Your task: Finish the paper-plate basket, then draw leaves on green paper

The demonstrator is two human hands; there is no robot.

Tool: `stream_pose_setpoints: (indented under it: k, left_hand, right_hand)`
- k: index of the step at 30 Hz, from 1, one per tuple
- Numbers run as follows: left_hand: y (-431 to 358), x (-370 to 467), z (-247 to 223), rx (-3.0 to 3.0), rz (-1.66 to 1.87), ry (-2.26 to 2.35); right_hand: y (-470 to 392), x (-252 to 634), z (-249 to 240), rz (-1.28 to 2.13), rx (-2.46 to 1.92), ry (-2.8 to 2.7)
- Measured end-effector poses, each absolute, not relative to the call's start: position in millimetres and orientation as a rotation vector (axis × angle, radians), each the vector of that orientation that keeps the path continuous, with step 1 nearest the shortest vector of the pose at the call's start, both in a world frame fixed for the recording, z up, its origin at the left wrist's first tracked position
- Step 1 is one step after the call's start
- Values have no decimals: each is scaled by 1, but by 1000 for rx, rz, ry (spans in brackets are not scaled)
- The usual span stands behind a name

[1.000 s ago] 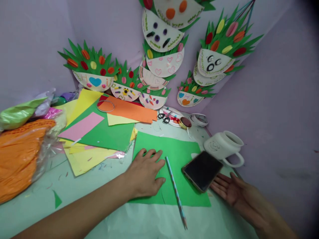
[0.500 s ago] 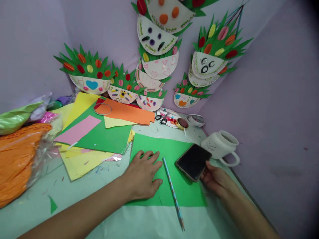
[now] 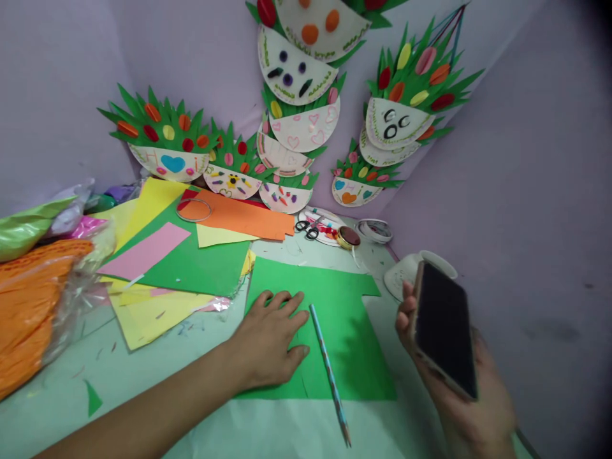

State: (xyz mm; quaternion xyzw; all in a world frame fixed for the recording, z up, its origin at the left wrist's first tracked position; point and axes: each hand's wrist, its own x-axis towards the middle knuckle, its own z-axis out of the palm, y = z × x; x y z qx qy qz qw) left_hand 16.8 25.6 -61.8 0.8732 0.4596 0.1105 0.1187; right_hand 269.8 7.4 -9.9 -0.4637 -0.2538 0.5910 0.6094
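Note:
My left hand (image 3: 272, 338) lies flat with its fingers spread on a green sheet of paper (image 3: 354, 331). Just right of that hand, a blue patterned pencil (image 3: 329, 373) rests slantwise across the sheet, its lower end past the paper's near edge. In my right hand (image 3: 488, 401) I hold a smartphone (image 3: 444, 328) above the table, dark screen tilted up and fingers wrapped round its sides. The phone partly covers a white mug (image 3: 401, 277) behind it. A notch shows in the sheet's upper right edge.
Coloured papers (image 3: 205, 264) lie stacked at left beside an orange bag (image 3: 33, 306). Scissors (image 3: 308, 228), a round gold-rimmed container (image 3: 349, 237) and a tape roll (image 3: 374, 230) sit at the back. Half-plate crafts (image 3: 169, 162) lean on or hang along the wall.
My right hand has lifted the smartphone off the green sheet and brought it right and nearer, in front of the mug. My left hand stays in place on the sheet.

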Motion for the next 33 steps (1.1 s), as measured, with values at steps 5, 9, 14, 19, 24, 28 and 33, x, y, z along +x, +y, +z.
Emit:
stream_pose_setpoints:
  k: [5, 9, 14, 19, 24, 28, 33]
  left_hand:
    - [26, 17, -61, 2559, 311, 1342]
    - [27, 18, -62, 2552, 294, 1348]
    - [28, 18, -61, 2555, 266, 1349]
    - [29, 19, -60, 2565, 238, 1352]
    - [29, 19, -59, 2574, 211, 1353]
    - [29, 20, -58, 2580, 201, 1351]
    - [29, 21, -58, 2582, 204, 1358]
  right_hand:
    - [-2, 272, -27, 1476, -1094, -292]
    - [-9, 283, -36, 1494, -1112, -244]
    - [-15, 294, -41, 1538, -1097, -241]
    - [-16, 300, -48, 1649, -999, -187]
    - [-19, 304, -47, 1673, -976, -144]
    - [-23, 302, -42, 1640, -1033, -123]
    - [-22, 303, -45, 1644, -1019, -148]
